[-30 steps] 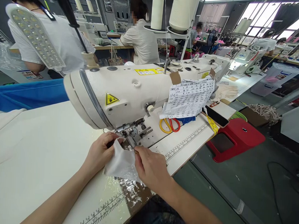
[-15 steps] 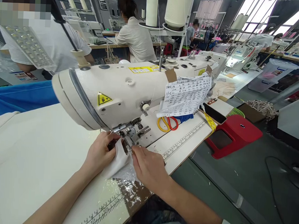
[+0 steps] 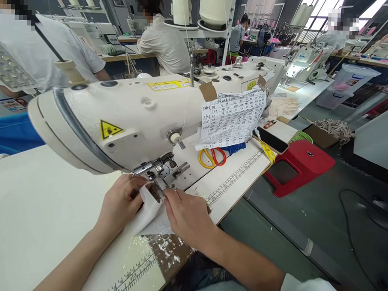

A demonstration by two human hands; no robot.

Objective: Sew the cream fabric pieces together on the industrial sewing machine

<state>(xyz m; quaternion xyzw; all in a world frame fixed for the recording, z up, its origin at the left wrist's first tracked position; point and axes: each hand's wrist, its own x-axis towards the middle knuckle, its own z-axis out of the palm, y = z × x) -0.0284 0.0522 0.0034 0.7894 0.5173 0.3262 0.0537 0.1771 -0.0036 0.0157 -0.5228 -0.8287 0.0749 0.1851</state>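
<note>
A white sewing machine [image 3: 144,113] stretches across the table, its needle and presser foot area low at its front end. Just in front of that area lies a piece of white fabric [image 3: 148,208]. My left hand [image 3: 120,202] is closed on the fabric's left side, with the fingertips partly hidden under the machine head. On the other side my right hand [image 3: 187,214] pinches the fabric's edge beside the metal parts of the presser foot [image 3: 160,184]. The spot where cloth and needle meet is too small to make out.
Scissors with yellow and red handles [image 3: 212,158] lie beside the machine bed. A handwritten paper sheet [image 3: 232,119] hangs on the machine. Further right are a black phone [image 3: 271,140], a yellow tape measure [image 3: 267,152] and a red stool [image 3: 304,165]. Other people sit at machines behind.
The view has shifted, so the machine appears further left and nearer. Both hands stay at the fabric by the presser foot, with little visible movement relative to it.
</note>
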